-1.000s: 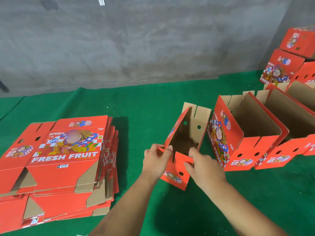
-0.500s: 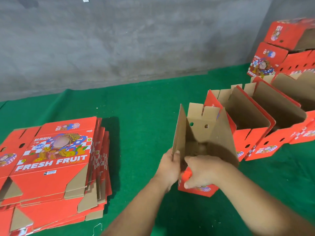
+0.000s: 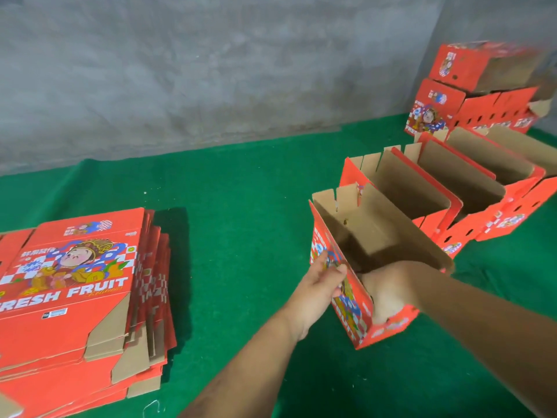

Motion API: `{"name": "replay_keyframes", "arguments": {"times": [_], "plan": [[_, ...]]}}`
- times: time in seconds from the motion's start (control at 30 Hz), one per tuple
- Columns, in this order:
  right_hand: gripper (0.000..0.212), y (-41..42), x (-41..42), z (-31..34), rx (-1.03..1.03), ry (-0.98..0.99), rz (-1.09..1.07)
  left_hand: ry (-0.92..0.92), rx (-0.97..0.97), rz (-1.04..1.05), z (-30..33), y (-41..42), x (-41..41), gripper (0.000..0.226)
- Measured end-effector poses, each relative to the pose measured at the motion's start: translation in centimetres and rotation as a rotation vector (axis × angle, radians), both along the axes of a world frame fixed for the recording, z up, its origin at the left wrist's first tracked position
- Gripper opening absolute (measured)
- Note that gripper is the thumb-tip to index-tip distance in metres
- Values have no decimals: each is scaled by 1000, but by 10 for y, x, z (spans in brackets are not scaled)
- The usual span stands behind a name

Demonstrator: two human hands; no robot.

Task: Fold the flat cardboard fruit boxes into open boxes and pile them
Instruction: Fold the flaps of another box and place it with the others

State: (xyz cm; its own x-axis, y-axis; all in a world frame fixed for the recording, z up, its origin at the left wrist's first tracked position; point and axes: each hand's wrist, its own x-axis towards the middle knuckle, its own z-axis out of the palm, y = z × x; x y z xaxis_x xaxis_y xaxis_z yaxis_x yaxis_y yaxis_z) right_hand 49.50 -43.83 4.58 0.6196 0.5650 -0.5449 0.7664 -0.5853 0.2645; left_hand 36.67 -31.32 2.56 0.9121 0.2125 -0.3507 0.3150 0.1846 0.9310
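- Two bare forearms reach in from 6 o'clock over a green felt surface (image 3: 241,212).
- The left hand (image 3: 316,289), just right of centre, pinches the top edge of the near red wall of a half-opened fruit box (image 3: 370,236), thumb inside and fingers on the printed outer face.
- The right hand (image 3: 388,294), at about 4 o'clock, is plunged into the same box at its near end; its fingers are hidden inside, so I cannot tell how they lie.
- The box stands open-topped, brown inside, tilted a little, running from the hands toward 1 o'clock.
- At 8 o'clock lies a stack of flat boxes (image 3: 75,285), the top one reading "FRESH FRUIT" with a cartoon figure.
- Just beyond the held box, at 2 o'clock, a row of opened boxes (image 3: 452,188) stands side by side, touching.
- Farther, at 1 o'clock, more red boxes (image 3: 470,95) are piled against a grey concrete wall (image 3: 211,70).
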Motion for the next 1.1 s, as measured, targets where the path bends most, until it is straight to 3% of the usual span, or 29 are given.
{"name": "replay_keyframes", "arguments": {"times": [0.1,0.23,0.43,0.63,0.73,0.9,1.1], "plan": [[26,4,-2,-21,142,47,-112,14,9,-39,0,-3,-2,43],[27,5,-18,-54,341,169,-319,41,57,-92,-3,-4,-4,52],[22,-49,-23,-63,404,-51,-309,120,121,-169,-2,-13,-9,56],[8,-162,-43,-65,378,0,-337,144,180,-141,-12,-4,-16,47],[21,-199,-32,-58,384,6,-391,153,181,-72,-14,3,-18,45],[8,-182,-28,-67,409,-9,-381,153,205,-110,-13,-11,-11,39],[18,-199,-35,-60,448,-15,-389,90,256,-232,-14,-38,1,37]]}}
